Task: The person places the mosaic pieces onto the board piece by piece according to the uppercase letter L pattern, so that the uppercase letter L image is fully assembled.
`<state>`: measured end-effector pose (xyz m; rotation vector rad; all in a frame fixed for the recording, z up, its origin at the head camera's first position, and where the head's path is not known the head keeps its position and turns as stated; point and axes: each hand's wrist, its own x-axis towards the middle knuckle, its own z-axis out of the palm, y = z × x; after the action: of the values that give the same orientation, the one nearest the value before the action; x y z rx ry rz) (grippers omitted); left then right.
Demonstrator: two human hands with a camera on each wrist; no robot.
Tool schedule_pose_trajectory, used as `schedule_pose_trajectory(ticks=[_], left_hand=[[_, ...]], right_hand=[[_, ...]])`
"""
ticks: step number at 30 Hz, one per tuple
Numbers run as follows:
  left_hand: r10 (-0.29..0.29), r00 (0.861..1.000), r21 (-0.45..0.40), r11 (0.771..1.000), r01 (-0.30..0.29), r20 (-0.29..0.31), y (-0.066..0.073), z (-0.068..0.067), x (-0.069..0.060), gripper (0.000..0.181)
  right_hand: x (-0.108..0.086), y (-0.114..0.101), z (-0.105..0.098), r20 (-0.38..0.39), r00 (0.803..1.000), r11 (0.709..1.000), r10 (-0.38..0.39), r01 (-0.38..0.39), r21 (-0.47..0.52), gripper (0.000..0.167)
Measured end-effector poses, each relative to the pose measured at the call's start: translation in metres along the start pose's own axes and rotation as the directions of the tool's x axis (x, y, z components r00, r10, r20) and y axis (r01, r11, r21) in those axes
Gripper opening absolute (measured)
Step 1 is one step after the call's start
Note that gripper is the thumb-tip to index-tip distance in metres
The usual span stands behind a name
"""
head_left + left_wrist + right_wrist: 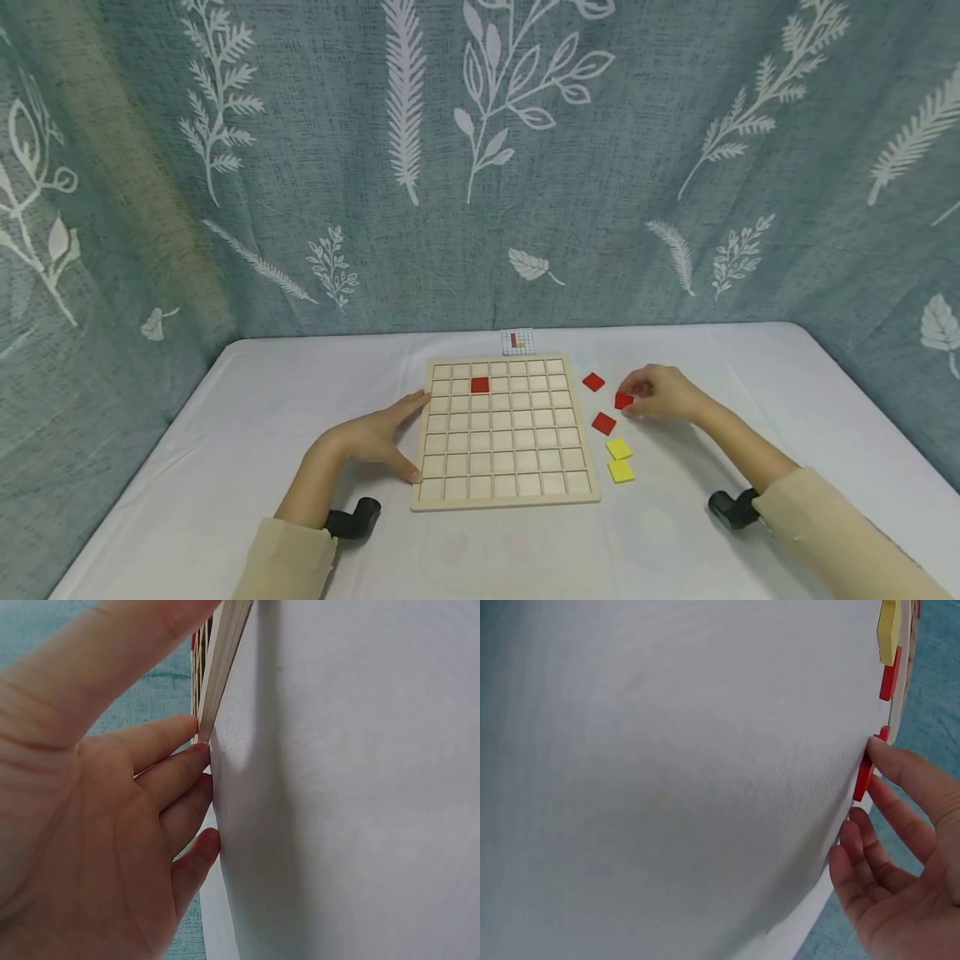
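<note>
A square wooden grid board (507,503) lies on the white table, with one red tile (480,385) in a cell of its second row from the back. My left hand (375,436) touches the board's left edge, thumb and fingers spread; in the left wrist view the fingertips of the left hand (112,802) meet the board's side (225,667). To the right of the board, my right hand (663,393) pinches a red tile (623,401) between thumb and finger. The right wrist view shows the right hand (907,847) on that red tile (864,776), low at the table surface.
Two more red tiles (593,382) (603,423) and two yellow tiles (619,449) (621,472) lie along the board's right side. Behind the board is a small printed grid card (517,342). A patterned green curtain (450,250) hangs behind the table (300,367).
</note>
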<state>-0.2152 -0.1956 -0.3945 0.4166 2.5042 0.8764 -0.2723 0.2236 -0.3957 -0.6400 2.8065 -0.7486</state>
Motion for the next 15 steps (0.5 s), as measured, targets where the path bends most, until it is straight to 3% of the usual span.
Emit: schedule_pose_trajectory(ticks=[15], left_hand=[[0.016, 1.0, -0.016, 1.0, -0.016, 0.005, -0.001, 0.0008, -0.0009, 0.116]], right_hand=[[-0.0077, -0.0017, 0.0014, -0.048, 0.999, 0.999, -0.013, 0.011, -0.039, 0.026]])
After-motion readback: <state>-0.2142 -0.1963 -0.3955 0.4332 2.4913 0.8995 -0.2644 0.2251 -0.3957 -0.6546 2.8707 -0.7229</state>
